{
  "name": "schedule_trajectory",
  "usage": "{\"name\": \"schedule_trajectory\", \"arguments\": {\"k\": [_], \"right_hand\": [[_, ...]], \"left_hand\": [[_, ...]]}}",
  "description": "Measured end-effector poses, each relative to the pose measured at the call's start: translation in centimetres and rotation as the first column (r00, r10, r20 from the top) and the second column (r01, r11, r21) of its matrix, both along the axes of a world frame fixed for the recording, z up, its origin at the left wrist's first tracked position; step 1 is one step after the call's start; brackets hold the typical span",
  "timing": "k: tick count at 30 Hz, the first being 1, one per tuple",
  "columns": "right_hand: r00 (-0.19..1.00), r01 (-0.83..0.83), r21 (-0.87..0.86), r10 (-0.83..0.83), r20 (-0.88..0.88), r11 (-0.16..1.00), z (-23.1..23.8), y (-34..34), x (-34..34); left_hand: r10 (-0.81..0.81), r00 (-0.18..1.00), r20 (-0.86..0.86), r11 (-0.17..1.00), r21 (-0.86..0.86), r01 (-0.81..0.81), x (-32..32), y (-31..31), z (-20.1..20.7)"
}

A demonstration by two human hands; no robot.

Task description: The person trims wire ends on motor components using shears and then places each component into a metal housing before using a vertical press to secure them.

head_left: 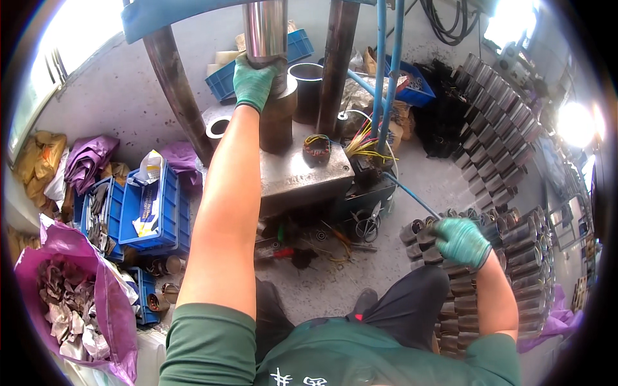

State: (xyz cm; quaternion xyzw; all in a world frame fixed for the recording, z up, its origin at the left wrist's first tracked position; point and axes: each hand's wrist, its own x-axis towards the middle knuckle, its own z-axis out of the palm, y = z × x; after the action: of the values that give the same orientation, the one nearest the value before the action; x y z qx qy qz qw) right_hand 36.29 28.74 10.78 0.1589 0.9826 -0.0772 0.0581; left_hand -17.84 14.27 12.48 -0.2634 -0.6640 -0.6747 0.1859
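My left hand (252, 83), in a green glove, is closed around the side of a dark metal cylinder (279, 82) just below the shiny press ram (265, 29). Its fingertips are hidden behind the metal. Under that cylinder stands a wider brown metal sleeve (277, 122) on the press bed (302, 177). My right hand (462, 242), also gloved in green, is wrapped round the end of a thin blue lever (412, 195) that slopes up to the press. A small wound motor stator (317, 150) with coloured wires sits on the bed's front right.
Dark steel columns (174, 83) flank the ram. Stacked metal cylinders (524, 257) fill the right side. Blue crates (151, 209) and a purple sack (77, 302) of scraps stand at left. Scissors (368, 225) and loose tools lie under the bed; yellow wires (367, 143) hang beside it.
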Motion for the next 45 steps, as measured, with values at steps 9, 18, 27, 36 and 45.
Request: {"name": "schedule_trajectory", "arguments": {"k": [9, 18, 27, 36, 45], "right_hand": [[0.998, 0.011, 0.020, -0.010, -0.067, 1.000, -0.6, -0.8, 0.5], [0.537, 0.172, 0.103, -0.005, -0.844, 0.980, 7.9, 7.5, -13.6], [0.814, 0.141, 0.079, -0.070, -0.576, 0.987, 4.9, 3.5, -6.8], [0.996, 0.050, 0.090, -0.056, 0.065, 0.995, -3.1, -3.1, 1.7], [0.976, 0.212, 0.178, -0.216, 0.001, 0.961, -3.6, -4.0, 1.3]], "left_hand": [[0.020, 1.000, -0.024, 1.000, -0.015, -0.021, -0.4, -0.4, -0.2], [-0.092, 0.995, -0.026, 0.996, 0.019, 0.092, -1.2, 0.4, -0.4], [-0.204, 0.977, -0.059, 0.977, 0.046, 0.207, -3.9, 0.1, -1.8], [-0.090, 0.995, -0.034, 0.995, -0.043, 0.089, -0.4, 0.1, 0.6], [-0.053, 0.996, -0.066, 0.998, -0.040, 0.050, -3.7, 1.4, -0.9]]}}
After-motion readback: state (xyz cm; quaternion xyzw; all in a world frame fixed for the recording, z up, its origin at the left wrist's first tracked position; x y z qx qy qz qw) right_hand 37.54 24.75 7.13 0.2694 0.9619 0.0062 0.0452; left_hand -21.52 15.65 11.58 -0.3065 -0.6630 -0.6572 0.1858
